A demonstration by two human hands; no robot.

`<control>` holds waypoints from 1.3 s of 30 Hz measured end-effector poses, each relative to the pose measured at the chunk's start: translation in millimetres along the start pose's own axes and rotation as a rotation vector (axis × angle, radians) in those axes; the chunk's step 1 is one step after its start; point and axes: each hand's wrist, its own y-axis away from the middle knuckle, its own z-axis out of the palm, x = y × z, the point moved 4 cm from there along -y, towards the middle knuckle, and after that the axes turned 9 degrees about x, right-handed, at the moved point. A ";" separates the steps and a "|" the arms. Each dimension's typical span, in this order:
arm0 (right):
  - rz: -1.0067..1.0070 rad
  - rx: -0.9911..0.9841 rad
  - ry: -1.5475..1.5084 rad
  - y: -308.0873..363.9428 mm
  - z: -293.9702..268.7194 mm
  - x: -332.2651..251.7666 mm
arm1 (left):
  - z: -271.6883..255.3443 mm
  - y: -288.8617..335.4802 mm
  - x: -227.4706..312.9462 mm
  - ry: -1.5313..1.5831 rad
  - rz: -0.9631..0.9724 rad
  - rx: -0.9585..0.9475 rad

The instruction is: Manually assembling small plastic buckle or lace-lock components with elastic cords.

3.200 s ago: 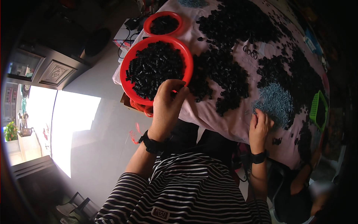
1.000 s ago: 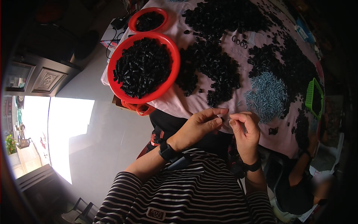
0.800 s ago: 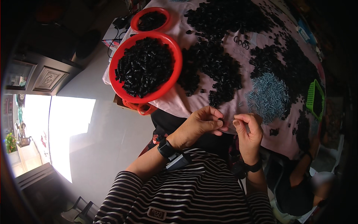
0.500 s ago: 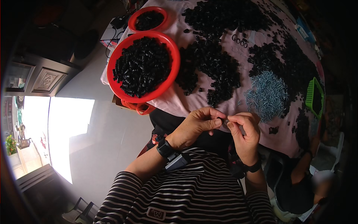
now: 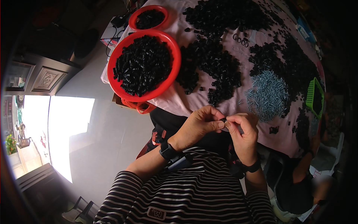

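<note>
In front of the table's near edge my two hands meet, fingertips together. My left hand (image 5: 201, 123) is closed in a pinch on a small black plastic piece (image 5: 223, 120). My right hand (image 5: 244, 132) pinches what looks like a small screw against that piece, mostly covered by the fingers. Beyond my right hand lies a heap of silvery-blue screws (image 5: 266, 95). Loose black plastic pieces (image 5: 220, 67) are piled on the pink cloth (image 5: 186, 100), and a large red basin (image 5: 177, 67) at the left is full of similar pieces.
Behind the large basin stands a smaller red basin (image 5: 166, 16) with black pieces. More black pieces (image 5: 231, 15) spread over the far side. A green basket (image 5: 315, 95) sits at the right edge. Another person's arm (image 5: 302, 170) shows at the lower right, beside a dark chair (image 5: 274, 175).
My right fingertips have moved left against the black piece, closing the small gap where a shiny bit showed. My left hand has shifted slightly.
</note>
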 end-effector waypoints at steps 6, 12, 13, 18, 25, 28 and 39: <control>-0.103 0.001 0.054 -4.3 1.4 -9.1 | -3.7 1.0 -6.8 0.047 0.012 -0.003; -0.011 0.012 0.056 -2.1 4.0 -2.1 | -0.9 0.9 -0.9 -0.045 0.018 -0.002; -0.011 0.015 0.051 -1.6 2.8 -0.9 | 0.4 0.2 -1.5 -0.052 0.018 0.000; -0.213 -0.068 0.159 -8.3 4.4 -7.9 | -11.1 0.1 -2.9 0.023 0.039 0.061; -0.269 -0.025 0.202 -36.6 23.5 13.2 | -11.3 17.3 20.3 0.038 -0.026 -0.023; -0.459 -0.164 0.300 -46.1 58.7 8.6 | -16.8 29.4 23.8 -0.035 -0.008 -0.089; -0.672 -0.315 0.401 -44.1 107.6 16.6 | -28.2 32.8 19.1 -0.054 -0.018 -0.096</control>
